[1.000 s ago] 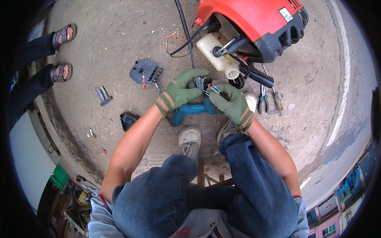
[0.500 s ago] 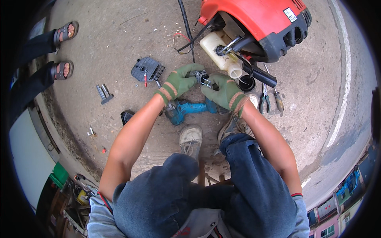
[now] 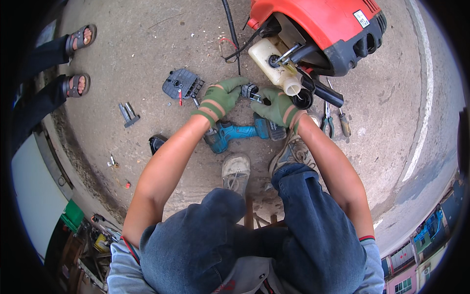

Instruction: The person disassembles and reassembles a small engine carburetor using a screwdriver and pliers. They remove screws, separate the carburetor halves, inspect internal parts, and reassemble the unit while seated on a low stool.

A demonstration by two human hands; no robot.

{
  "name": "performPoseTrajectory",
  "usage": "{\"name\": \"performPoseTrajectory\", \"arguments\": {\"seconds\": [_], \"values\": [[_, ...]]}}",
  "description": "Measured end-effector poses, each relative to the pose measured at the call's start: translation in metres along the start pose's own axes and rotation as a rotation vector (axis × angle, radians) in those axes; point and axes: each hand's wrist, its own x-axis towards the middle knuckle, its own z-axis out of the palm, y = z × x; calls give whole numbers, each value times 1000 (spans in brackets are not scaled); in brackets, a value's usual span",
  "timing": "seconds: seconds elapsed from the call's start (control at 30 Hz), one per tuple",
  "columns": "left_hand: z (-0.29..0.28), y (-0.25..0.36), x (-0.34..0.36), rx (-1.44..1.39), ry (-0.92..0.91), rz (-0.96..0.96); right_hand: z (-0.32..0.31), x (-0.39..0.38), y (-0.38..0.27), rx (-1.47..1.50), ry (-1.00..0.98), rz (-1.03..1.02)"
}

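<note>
Both of my hands wear green work gloves with tan bands. Closed round the left end of a small black-and-silver machine part (image 3: 250,91) is my left hand (image 3: 221,100). My right hand (image 3: 275,105) pinches the part's other end, where short silver pins stick out. Finger contact there is partly hidden. Just below the hands a blue cordless drill (image 3: 236,132) lies on the concrete, its black battery (image 3: 270,128) to the right. A dark grey plastic cover (image 3: 181,84) rests left of my left hand, with a small red-handled piece (image 3: 180,97) at its edge.
A red machine housing (image 3: 318,24) stands at the far right, with a whitish plastic tank (image 3: 271,63) and a black tube (image 3: 327,94). Pliers (image 3: 327,122) and a screwdriver (image 3: 344,125) lie right. Bolts on a block (image 3: 129,115) lie left. Another person's sandalled feet (image 3: 81,36) are far left.
The machine part has turned a little in my hands and shifted slightly. My right hand has moved slightly right, uncovering the drill's battery. Other things lie as before.
</note>
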Motion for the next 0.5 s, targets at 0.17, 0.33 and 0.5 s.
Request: {"name": "performPoseTrajectory", "arguments": {"seconds": [0.17,0.33,0.5], "values": [[-4,15,-6,226,43,10,0,4,5,5,-15,9],[-6,17,-11,275,132,134,-2,3,11,-12,33,-36],[-5,11,-12,302,176,215,-6,-4,0,-15,53,-45]]}}
